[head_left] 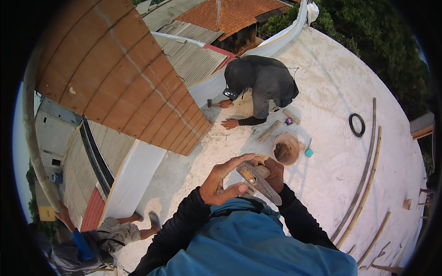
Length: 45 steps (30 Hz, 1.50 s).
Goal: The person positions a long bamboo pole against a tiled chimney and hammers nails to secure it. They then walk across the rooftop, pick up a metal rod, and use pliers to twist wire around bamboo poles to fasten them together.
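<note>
Hammer sits in right hand, fingers seemingly curled round it; left hand spread wide just beside.

Two hammers, two co-workers, one bucket

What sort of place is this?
Probably a rooftop building site: a large flat brown panel rises here, long thin wooden poles lie about, and an orange tiled roof shows beyond.
</note>
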Each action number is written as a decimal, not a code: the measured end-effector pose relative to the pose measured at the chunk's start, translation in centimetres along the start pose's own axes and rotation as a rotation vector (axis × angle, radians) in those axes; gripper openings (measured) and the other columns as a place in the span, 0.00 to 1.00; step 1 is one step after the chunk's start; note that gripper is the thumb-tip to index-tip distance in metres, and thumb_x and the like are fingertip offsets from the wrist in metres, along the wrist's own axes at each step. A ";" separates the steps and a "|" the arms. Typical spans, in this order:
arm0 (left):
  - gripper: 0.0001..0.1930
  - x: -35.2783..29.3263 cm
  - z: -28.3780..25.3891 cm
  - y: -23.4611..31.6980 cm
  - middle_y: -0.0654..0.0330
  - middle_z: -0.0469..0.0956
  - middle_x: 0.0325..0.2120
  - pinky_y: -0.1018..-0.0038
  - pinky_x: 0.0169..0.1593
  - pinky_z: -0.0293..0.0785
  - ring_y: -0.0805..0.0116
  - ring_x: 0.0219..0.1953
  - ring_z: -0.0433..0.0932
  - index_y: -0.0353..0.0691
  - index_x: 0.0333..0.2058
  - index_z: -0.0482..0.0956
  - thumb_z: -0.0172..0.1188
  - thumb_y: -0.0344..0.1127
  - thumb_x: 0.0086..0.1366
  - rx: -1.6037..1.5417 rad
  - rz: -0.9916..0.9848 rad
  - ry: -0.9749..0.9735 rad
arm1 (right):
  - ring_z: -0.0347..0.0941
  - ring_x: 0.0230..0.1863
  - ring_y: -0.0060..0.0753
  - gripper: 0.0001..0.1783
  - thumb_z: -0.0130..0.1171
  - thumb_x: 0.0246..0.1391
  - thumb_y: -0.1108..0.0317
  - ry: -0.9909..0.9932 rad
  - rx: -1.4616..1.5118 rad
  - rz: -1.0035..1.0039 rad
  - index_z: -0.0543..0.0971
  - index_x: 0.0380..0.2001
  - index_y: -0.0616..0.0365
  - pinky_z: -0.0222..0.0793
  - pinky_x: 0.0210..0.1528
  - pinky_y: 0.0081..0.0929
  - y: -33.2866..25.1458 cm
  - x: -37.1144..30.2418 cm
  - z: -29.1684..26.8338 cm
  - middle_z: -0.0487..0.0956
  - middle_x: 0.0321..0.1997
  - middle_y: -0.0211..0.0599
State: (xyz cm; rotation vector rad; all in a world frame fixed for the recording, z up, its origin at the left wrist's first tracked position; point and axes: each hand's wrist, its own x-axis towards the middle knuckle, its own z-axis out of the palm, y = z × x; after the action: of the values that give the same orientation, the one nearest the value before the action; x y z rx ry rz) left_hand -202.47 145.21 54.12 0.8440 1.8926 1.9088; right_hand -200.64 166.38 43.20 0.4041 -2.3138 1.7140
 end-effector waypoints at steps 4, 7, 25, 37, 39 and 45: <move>0.41 0.3 0.2 -0.4 0.42 0.73 0.61 0.57 0.71 0.58 0.50 0.65 0.72 0.29 0.68 0.64 0.62 0.52 0.66 -0.038 -0.065 -0.025 | 0.85 0.37 0.47 0.25 0.79 0.43 0.64 0.031 -0.038 -0.009 0.82 0.44 0.63 0.79 0.36 0.35 0.1 0.1 -0.6 0.85 0.38 0.48; 0.39 0.6 0.3 -1.0 0.43 0.74 0.61 0.58 0.70 0.60 0.51 0.64 0.72 0.29 0.68 0.64 0.61 0.51 0.67 -0.024 -0.071 -0.031 | 0.83 0.35 0.48 0.20 0.77 0.42 0.67 0.089 -0.175 -0.048 0.82 0.39 0.61 0.78 0.37 0.37 1.1 -0.2 -1.0 0.84 0.35 0.46; 0.33 -1.2 0.5 -6.6 0.49 0.79 0.52 0.61 0.59 0.78 0.60 0.54 0.81 0.32 0.61 0.70 0.64 0.51 0.67 -0.635 -0.759 0.112 | 0.74 0.35 0.42 0.17 0.70 0.32 0.70 0.244 -0.977 -0.128 0.80 0.32 0.56 0.63 0.38 0.41 0.2 0.1 -4.9 0.76 0.33 0.37; 0.13 -2.4 3.5 -6.0 0.60 0.79 0.31 0.66 0.51 0.78 0.65 0.39 0.81 0.37 0.41 0.77 0.62 0.42 0.72 -0.774 -0.716 0.093 | 0.74 0.34 0.44 0.16 0.73 0.32 0.68 0.235 -0.869 -0.223 0.79 0.29 0.56 0.63 0.38 0.43 0.4 -0.6 -3.9 0.76 0.31 0.40; 0.12 -2.3 4.0 -5.3 0.60 0.79 0.31 0.67 0.51 0.77 0.66 0.39 0.80 0.37 0.41 0.77 0.61 0.41 0.72 -0.673 -0.734 0.078 | 0.74 0.33 0.45 0.16 0.74 0.35 0.67 0.249 -0.853 -0.239 0.79 0.29 0.57 0.63 0.38 0.43 1.3 -0.8 -3.8 0.76 0.31 0.42; 0.11 -1.6 4.6 -3.7 0.60 0.79 0.29 0.69 0.50 0.76 0.69 0.38 0.79 0.34 0.41 0.77 0.58 0.39 0.74 -0.434 -0.720 -0.002 | 0.73 0.32 0.46 0.18 0.76 0.42 0.63 0.300 -0.841 -0.311 0.81 0.33 0.59 0.65 0.36 0.42 2.7 -1.2 -4.0 0.76 0.30 0.42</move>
State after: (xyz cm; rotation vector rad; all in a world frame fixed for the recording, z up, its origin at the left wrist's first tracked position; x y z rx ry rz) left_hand -199.09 148.10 49.98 0.0124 1.4072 1.7195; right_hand -200.41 171.06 41.55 0.2820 -2.3262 0.5246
